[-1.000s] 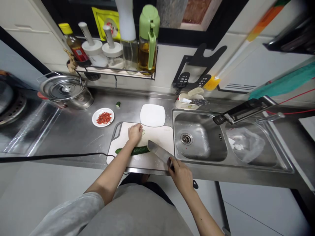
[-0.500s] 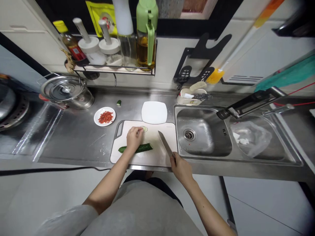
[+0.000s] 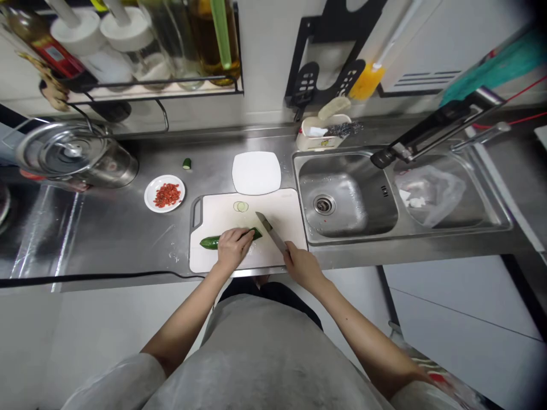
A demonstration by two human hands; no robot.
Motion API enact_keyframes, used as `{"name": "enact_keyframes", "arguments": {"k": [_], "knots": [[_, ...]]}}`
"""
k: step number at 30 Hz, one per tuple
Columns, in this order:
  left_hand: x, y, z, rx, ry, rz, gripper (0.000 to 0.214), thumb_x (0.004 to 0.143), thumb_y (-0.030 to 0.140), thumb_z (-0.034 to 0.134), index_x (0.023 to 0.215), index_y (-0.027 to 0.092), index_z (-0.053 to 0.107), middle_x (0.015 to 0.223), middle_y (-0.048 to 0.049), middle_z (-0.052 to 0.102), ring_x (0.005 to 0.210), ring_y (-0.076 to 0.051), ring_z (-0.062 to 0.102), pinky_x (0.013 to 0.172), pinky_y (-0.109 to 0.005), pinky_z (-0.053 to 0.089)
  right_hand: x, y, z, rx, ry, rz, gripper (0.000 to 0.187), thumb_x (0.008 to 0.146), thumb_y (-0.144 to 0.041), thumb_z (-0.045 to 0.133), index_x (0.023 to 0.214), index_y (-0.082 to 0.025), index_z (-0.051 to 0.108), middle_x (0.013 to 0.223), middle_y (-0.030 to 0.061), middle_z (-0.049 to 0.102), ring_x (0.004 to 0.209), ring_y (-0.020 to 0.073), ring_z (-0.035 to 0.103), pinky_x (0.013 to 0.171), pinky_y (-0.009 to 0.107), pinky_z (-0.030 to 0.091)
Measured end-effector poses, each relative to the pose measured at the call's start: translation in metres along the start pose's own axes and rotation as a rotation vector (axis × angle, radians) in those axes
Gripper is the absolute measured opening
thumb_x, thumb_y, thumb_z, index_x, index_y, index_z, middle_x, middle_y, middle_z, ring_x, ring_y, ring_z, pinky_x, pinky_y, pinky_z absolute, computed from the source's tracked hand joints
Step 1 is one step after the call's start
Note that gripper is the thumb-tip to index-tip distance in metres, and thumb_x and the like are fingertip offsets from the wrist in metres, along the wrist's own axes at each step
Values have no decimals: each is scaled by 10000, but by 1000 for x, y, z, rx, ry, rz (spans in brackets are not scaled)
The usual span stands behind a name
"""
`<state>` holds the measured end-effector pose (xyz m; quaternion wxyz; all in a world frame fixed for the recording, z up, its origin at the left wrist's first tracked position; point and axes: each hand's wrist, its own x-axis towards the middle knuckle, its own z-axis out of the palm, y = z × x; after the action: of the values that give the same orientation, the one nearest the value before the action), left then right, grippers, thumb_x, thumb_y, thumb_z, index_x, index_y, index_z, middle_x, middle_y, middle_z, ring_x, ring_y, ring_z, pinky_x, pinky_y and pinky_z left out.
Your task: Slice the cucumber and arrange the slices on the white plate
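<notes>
A dark green cucumber (image 3: 209,243) lies across the white cutting board (image 3: 217,213). My left hand (image 3: 233,247) is closed over its middle and right part, fingers bent on top, hiding some of it. In my right hand (image 3: 302,265) is a kitchen knife (image 3: 274,235), held by its handle, the blade pointing away and to the left, just right of the cucumber's cut end. Two thin, pale cucumber slices (image 3: 241,206) overlap near the board's far side.
Behind the board sits a white square plate (image 3: 256,173). To the left are a round plate (image 3: 149,195) of chopped red pieces, a cucumber end (image 3: 187,164) and a lidded steel pot (image 3: 115,168). A double sink (image 3: 350,236) with a faucet (image 3: 399,149) lies to the right.
My left hand has moved from the slices back onto the cucumber, leaving the slices on the board. The knife has come left, nearer the cucumber's end. The view has tilted downward.
</notes>
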<state>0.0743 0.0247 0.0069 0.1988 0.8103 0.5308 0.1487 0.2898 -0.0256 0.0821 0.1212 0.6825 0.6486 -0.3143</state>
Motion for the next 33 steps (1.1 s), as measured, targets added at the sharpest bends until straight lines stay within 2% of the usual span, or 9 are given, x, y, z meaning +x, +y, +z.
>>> {"name": "enact_keyframes", "arguments": {"k": [6, 13, 24, 28, 33], "knots": [[6, -1, -5, 50, -76, 7, 322, 922, 329, 444, 1163, 347, 658, 1168, -45, 644, 1087, -210, 565, 930, -366, 422, -1, -6, -5, -53, -30, -32, 282, 960, -239, 307, 1178, -185, 478, 886, 86, 692, 812, 213, 648, 633, 267, 344], [2, -2, -1, 101, -87, 6, 340, 927, 359, 428, 1199, 406, 628, 1155, -32, 639, 1066, -225, 550, 897, -370, 404, -2, -9, -5, -76, -73, -58, 285, 958, -230, 295, 1166, -186, 486, 901, 95, 688, 851, 229, 642, 689, 287, 377], [0, 0, 1, 103, -123, -8, 337, 924, 364, 431, 1192, 385, 635, 1176, -38, 633, 1096, -231, 540, 923, -377, 392, -4, -8, -7, -77, -81, -63, 282, 956, -233, 305, 1156, -178, 495, 866, 98, 686, 828, 233, 655, 680, 285, 387], [-1, -2, 1, 119, -82, 35, 330, 925, 353, 441, 1190, 390, 635, 1152, -36, 644, 1063, -222, 554, 901, -362, 396, -5, -9, -10, -89, -92, -69, 282, 961, -235, 293, 1148, -178, 496, 858, 101, 687, 806, 230, 658, 663, 283, 387], [-1, -7, 7, 156, 80, 163, 307, 895, 308, 520, 1166, 363, 655, 1061, -42, 671, 986, -207, 577, 822, -336, 407, -6, -11, -15, -107, -136, -53, 302, 969, -242, 270, 1172, -165, 480, 873, 109, 682, 859, 229, 657, 687, 281, 401]]}}
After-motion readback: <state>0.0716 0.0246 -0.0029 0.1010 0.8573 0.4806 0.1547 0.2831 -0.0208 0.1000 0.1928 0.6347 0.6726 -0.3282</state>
